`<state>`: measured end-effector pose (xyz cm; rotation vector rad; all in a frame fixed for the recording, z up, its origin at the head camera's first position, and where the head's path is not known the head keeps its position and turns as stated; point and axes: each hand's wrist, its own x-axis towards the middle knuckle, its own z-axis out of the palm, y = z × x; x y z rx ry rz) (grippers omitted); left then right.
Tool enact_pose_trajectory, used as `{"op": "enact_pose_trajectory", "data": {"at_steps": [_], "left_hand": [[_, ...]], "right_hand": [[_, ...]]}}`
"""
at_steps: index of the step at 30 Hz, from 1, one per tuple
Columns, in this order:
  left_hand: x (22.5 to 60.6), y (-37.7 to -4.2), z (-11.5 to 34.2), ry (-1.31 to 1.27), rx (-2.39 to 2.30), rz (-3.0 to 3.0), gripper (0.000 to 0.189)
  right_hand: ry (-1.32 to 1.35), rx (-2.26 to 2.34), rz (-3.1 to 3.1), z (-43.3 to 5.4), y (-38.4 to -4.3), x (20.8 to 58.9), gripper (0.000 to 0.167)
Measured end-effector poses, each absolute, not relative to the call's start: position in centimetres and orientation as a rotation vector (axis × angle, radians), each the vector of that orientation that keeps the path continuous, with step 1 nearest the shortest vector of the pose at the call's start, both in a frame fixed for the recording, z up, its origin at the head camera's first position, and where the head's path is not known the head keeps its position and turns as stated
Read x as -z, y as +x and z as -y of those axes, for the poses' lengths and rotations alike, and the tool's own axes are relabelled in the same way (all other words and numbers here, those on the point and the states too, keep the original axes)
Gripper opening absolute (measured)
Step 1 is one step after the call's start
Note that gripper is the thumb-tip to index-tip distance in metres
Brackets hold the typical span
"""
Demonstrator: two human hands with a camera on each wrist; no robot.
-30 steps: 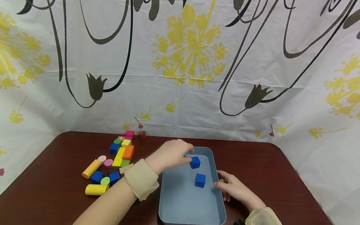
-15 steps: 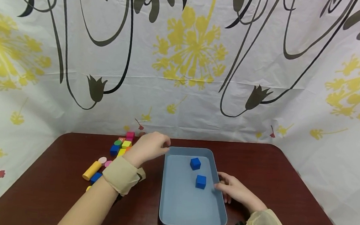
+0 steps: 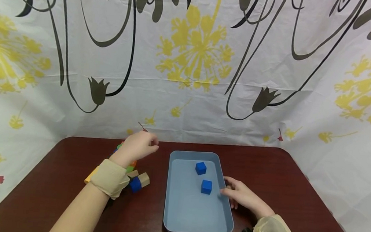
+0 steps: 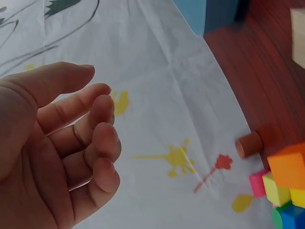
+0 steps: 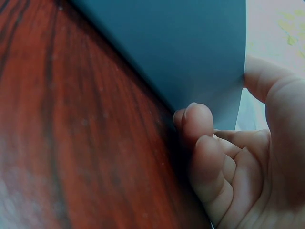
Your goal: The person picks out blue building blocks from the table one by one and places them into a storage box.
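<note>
Apparently done: 2 blue cubes [image 3: 206, 187] inside the blue-grey tray [image 3: 193, 214] whose wall the right hand [image 3: 243, 194] pinches, just beyond its fingertips; still outside: toy blocks [image 3: 135, 184] (partly hidden) below the loosely curled, empty fingers of the left hand [image 3: 136, 146].

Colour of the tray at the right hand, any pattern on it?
Plain grey-blue tray, no pattern visible; the head view shows it best.
</note>
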<state>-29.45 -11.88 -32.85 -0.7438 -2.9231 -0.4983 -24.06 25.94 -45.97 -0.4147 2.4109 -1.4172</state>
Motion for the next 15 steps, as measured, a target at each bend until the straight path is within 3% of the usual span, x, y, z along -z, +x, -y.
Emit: {"op": "enact_pose_trajectory", "data": {"at_steps": [15], "left_hand": [[34.2, -30.9, 17.1, -0.415, 0.628, 2.987, 0.03]], "right_hand": [[-0.447, 1.409, -2.441, -26.1, -24.2, 46.4, 0.066]]}}
